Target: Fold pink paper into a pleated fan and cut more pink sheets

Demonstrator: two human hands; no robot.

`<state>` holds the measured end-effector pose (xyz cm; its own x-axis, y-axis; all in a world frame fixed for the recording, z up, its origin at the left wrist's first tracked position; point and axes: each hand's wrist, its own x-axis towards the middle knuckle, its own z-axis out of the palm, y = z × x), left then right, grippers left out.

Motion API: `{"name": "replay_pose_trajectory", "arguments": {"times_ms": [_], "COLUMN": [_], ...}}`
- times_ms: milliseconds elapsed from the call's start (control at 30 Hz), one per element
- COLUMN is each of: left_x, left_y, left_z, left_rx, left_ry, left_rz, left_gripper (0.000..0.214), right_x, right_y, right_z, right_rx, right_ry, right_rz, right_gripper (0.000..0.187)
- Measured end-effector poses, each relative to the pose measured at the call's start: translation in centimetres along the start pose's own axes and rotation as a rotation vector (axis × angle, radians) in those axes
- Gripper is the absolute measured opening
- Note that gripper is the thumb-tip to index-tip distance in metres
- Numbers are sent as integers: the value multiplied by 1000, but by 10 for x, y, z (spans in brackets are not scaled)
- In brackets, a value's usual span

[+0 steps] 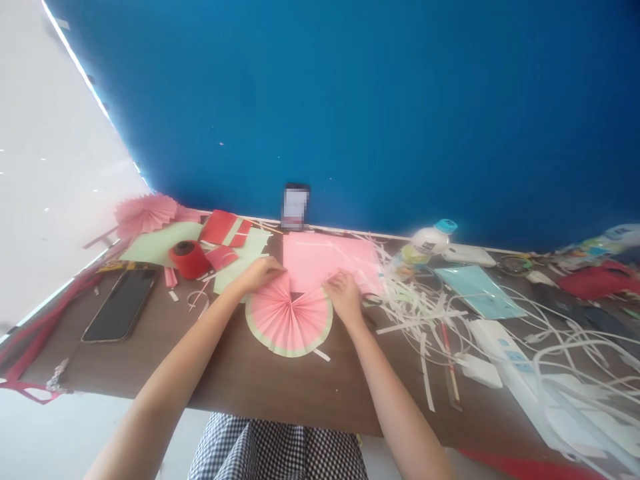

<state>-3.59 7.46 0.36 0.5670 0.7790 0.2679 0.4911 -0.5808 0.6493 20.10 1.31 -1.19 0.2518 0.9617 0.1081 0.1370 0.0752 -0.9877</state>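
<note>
A pleated paper fan [290, 327], pink with a pale green rim, is spread nearly into a full circle above the brown table, with a gap at its far side. At the left end of its folds, my left hand [264, 272] is closed in a pinch on the paper. My right hand [344, 295] pinches the opposite end of the fan, thumb and fingers together. Just behind the fan lies a sheet of pink paper [330, 257], partly covered by my hands and the fan. A small white paper strip [323, 355] pokes out near the fan's front edge.
Left are a phone [120, 305], a red thread spool [190, 259], red paper [219, 227] and another pink fan [145, 215]. A second phone [295, 207] leans on the blue wall. Right are paper shreds [425, 303], a bottle [425, 243], a power strip [515, 373] and tangled cables.
</note>
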Motion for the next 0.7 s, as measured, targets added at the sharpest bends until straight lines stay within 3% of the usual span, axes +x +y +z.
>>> {"name": "replay_pose_trajectory", "arguments": {"times_ms": [167,267,400,533,700], "left_x": [6,11,23,34,37], "left_y": [3,18,48,70,70], "left_z": [4,-1,-12,-12,6], "left_rx": [305,534,705,749,520], "left_ry": [76,54,-124,-198,-186], "left_rz": [-27,-148,-260,-178,12], "left_gripper": [22,21,24,22,24], "right_x": [-1,-3,-11,-24,-30], "right_y": [-13,-26,-38,-39,-31], "right_z": [-14,-27,-28,-14,0], "right_rx": [-285,-397,-483,-552,-604], "right_ry": [-16,-258,-513,-645,-610], "right_rz": [-94,-128,-149,-227,-438], "right_gripper": [44,23,18,15,16]}}
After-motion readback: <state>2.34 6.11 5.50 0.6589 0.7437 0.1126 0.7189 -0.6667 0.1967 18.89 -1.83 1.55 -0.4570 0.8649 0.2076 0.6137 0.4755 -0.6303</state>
